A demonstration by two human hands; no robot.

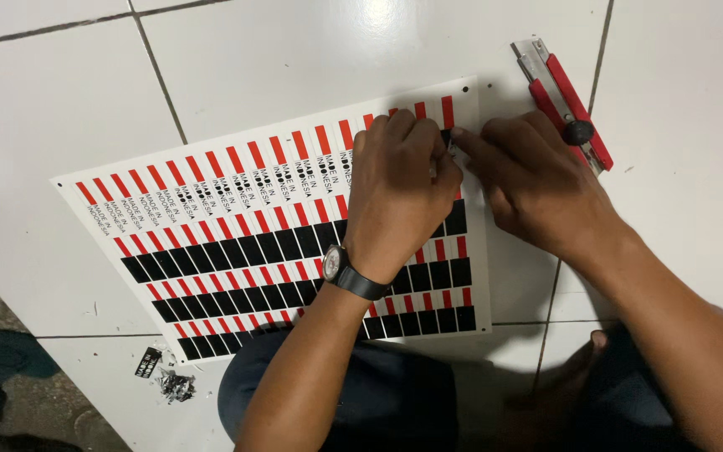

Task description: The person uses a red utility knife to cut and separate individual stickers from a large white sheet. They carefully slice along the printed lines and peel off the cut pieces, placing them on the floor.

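While the person's knees frame the bottom edge, the label sheet lies flat on the white tiled floor just beyond them, its rows of red and black strips part printed, part blank; beside its near left corner sits a small heap of peeled scraps; the left hand, with a wristwatch, presses down near the sheet's far right corner, fingers curled, its grip hidden; the right hand meets it there, fingertips pinched on a small piece of label; I judge the label could tear or crease if pulled askew; farther right, a red utility knife lies close to the knuckles, possibly a cutting risk.
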